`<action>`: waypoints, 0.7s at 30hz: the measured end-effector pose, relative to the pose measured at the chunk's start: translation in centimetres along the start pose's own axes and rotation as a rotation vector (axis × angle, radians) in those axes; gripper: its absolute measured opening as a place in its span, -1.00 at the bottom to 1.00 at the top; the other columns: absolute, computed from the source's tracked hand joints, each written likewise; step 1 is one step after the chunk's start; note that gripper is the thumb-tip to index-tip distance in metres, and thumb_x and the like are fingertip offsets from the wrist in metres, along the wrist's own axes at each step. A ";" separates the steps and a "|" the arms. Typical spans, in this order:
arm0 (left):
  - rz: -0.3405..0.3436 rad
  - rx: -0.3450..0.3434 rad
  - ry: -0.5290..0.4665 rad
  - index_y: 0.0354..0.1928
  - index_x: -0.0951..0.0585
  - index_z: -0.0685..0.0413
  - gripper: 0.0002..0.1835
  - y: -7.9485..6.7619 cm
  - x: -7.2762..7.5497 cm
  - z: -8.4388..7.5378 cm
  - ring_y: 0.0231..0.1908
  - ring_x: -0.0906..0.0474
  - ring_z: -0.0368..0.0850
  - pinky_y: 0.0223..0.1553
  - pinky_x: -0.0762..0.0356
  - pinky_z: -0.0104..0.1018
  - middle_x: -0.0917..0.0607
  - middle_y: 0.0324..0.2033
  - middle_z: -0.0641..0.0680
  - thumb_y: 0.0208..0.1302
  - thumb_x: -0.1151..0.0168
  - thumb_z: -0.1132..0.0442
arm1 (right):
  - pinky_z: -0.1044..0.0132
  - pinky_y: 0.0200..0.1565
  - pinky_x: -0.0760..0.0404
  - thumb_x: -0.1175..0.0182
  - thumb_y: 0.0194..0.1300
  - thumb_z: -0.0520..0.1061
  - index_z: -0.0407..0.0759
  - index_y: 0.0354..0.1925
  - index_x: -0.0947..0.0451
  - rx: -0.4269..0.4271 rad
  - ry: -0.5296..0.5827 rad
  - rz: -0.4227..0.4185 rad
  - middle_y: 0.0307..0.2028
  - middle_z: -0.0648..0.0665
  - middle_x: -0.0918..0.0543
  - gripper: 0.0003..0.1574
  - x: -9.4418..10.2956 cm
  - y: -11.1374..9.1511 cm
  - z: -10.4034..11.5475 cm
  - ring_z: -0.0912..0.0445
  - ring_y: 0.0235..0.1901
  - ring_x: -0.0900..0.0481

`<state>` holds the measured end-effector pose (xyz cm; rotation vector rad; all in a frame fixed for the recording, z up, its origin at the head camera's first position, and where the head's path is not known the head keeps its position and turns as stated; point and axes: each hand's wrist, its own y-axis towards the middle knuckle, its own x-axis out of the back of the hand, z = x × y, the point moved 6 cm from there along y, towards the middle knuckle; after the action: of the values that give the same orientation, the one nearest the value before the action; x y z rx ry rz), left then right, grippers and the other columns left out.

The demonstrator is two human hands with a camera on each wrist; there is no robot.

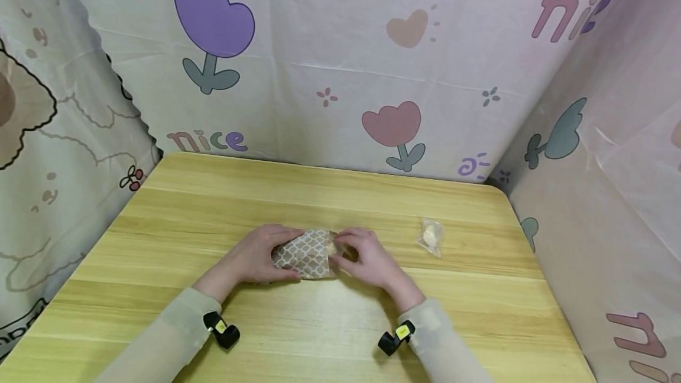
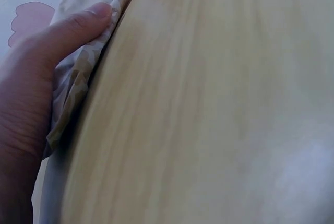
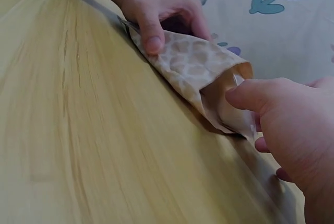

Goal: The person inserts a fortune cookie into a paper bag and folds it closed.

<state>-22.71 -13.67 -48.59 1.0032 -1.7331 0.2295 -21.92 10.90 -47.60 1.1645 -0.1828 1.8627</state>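
A brown paper bag [image 1: 305, 255] with a white lattice pattern lies on the table, its mouth facing right. My left hand [image 1: 260, 256] grips its closed end, thumb along the near side and fingers along the far side. In the left wrist view the thumb [image 2: 78, 31] presses on the creased paper. At the gaping mouth, my right hand [image 1: 368, 257] pinches a whitish packet [image 3: 232, 106] that sits partly inside the bag. The right fingertips are mostly hidden there, and the packet's contents cannot be made out.
A small clear plastic packet [image 1: 430, 237] with a cream-coloured piece in it lies to the right of my right hand. The wooden table [image 1: 319, 336] reaches back to a printed cloth [image 1: 319, 28], which also hangs at both sides.
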 end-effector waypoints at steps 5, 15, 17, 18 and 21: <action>-0.014 -0.009 0.009 0.41 -0.61 -0.02 0.06 0.0 0.0 -0.1 0.21 -0.62 0.00 0.28 -0.56 0.07 -0.70 0.24 -0.01 -0.05 -0.53 -0.52 | -0.07 0.34 -0.48 -0.40 0.37 -0.02 -0.23 0.13 -0.71 0.048 0.030 -0.017 0.14 -0.15 -0.71 -0.54 -0.4 0.4 0.5 -0.05 0.21 -0.60; 0.013 0.011 0.006 0.43 -0.59 -0.05 0.07 0.0 -0.1 -0.1 0.24 -0.60 0.02 0.32 -0.52 0.08 -0.68 0.26 -0.01 -0.05 -0.53 -0.52 | 0.07 0.33 -0.54 -0.44 0.40 -0.01 -0.25 0.20 -0.67 -0.013 0.153 -0.015 0.19 -0.13 -0.67 -0.48 0.5 -0.3 0.2 0.02 0.21 -0.60; 0.017 0.020 0.006 0.43 -0.58 -0.05 0.06 0.0 0.0 -0.1 0.25 -0.59 0.04 0.32 -0.51 0.10 -0.68 0.27 0.00 -0.05 -0.54 -0.51 | 0.08 0.24 -0.62 -0.45 0.40 -0.05 -0.29 0.20 -0.66 -0.059 0.192 -0.032 0.14 -0.14 -0.69 -0.49 1.0 -0.5 -0.1 0.01 0.12 -0.65; 0.018 0.023 0.008 0.44 -0.58 -0.05 0.07 0.0 0.0 -0.1 0.25 -0.59 0.05 0.33 -0.51 0.11 -0.67 0.27 0.00 -0.05 -0.54 -0.51 | 0.09 0.18 -0.66 -0.44 0.40 -0.07 -0.29 0.19 -0.66 -0.090 0.205 -0.041 0.09 -0.13 -0.71 -0.51 1.2 -0.6 -0.3 0.01 0.06 -0.67; 0.016 0.025 0.007 0.43 -0.59 -0.05 0.06 0.0 0.1 -0.1 0.26 -0.59 0.05 0.33 -0.50 0.11 -0.68 0.27 0.01 -0.05 -0.54 -0.51 | 0.14 -0.05 -0.74 -0.42 0.41 -0.14 -0.36 0.17 -0.64 -0.183 0.261 -0.059 -0.07 -0.14 -0.74 -0.54 1.6 -0.8 -0.7 0.03 -0.14 -0.70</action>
<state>-22.66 -13.64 -48.41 1.0056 -1.7359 0.2653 -22.02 12.78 -46.99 0.7863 -0.1655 1.8820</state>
